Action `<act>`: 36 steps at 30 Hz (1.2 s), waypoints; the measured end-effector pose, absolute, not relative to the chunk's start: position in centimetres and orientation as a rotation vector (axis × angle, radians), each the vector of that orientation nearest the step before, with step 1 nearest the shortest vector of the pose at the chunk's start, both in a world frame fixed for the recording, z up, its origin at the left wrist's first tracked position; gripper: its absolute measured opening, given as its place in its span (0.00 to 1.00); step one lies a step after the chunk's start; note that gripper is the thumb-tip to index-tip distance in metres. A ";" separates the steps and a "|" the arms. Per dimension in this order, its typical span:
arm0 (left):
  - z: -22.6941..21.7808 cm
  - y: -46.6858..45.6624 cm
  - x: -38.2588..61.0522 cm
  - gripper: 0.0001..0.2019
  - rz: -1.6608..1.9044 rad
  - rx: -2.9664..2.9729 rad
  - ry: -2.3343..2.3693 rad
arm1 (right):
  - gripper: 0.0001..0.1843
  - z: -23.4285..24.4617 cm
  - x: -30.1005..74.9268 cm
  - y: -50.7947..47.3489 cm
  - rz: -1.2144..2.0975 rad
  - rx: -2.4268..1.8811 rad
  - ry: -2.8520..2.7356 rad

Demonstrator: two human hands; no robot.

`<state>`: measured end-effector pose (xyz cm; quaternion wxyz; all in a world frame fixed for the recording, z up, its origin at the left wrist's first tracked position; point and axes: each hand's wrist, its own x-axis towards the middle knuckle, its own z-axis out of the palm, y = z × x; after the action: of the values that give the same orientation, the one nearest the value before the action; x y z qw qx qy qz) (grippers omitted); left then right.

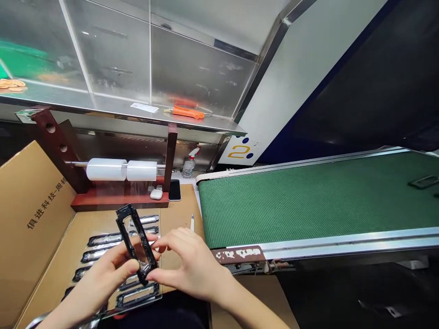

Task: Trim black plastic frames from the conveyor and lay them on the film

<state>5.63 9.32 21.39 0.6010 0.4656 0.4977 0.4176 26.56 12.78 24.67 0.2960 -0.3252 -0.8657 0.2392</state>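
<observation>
A long black plastic frame with a clear, see-through middle [129, 224] is held up tilted in front of me. My left hand [118, 265] grips it along its left and lower part, thumb on the near face. My right hand [187, 260] pinches its lower right edge between thumb and fingers. Beneath my hands, several similar black frames [103, 238] lie in rows on the cardboard surface, partly covered by my hands and forearms. One more of these frames [137, 296] lies at the near edge.
Left stands a cardboard box wall [30, 219]. Behind are white film rolls [107, 169] on a dark red stand, a phone [174, 190], an earbud case [156, 194] and a spray bottle [188, 165]. An orange tool [188, 112] rests on the shelf. A green conveyor belt [291, 201] runs right.
</observation>
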 end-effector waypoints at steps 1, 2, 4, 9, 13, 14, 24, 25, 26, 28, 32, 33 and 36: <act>21.4 9.3 5.5 0.25 0.943 1.103 1.138 | 0.19 24.7 26.4 12.7 0.615 -0.866 -2.317; 21.4 9.3 5.3 0.24 0.925 1.126 1.129 | 0.19 24.8 26.3 12.7 0.597 -0.863 -2.326; 21.3 9.4 5.0 0.24 0.920 1.151 1.129 | 0.20 25.0 26.1 12.6 0.563 -0.856 -2.342; 20.9 9.5 4.5 0.24 0.903 1.201 1.115 | 0.20 25.3 25.6 12.4 0.488 -0.841 -2.360; 20.3 9.6 4.2 0.27 0.898 1.219 1.106 | 0.19 25.3 25.4 12.4 0.484 -0.825 -2.355; 20.1 9.6 4.1 0.29 0.908 1.194 1.107 | 0.18 25.3 25.3 12.3 0.491 -0.820 -2.356; 20.4 9.1 5.0 0.35 1.079 0.820 1.078 | 0.13 23.9 26.2 12.8 1.010 -0.891 -1.937; 20.4 9.2 4.9 0.34 1.074 0.802 1.070 | 0.16 23.1 26.7 13.4 1.009 -0.966 -1.923; 20.2 9.4 4.8 0.34 1.066 0.794 1.064 | 0.16 22.1 27.3 14.0 0.941 -1.065 -1.951; 19.5 9.9 4.3 0.33 1.040 0.809 1.047 | 0.12 20.1 28.2 15.1 0.668 -1.257 -2.108; 17.4 10.8 3.5 0.28 0.789 0.863 0.961 | 0.34 18.0 28.4 15.6 0.249 -1.155 -2.467; 16.9 10.8 3.3 0.26 0.710 0.879 0.932 | 0.34 17.9 28.1 15.5 0.230 -1.035 -2.532; 15.1 10.1 2.8 0.26 0.534 0.888 0.854 | 0.21 17.5 26.8 15.5 0.240 -0.685 -2.607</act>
<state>2.85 10.14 15.06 0.7830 0.4114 0.3957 0.2472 26.77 15.54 17.53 0.2159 -0.2472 -0.9406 0.0867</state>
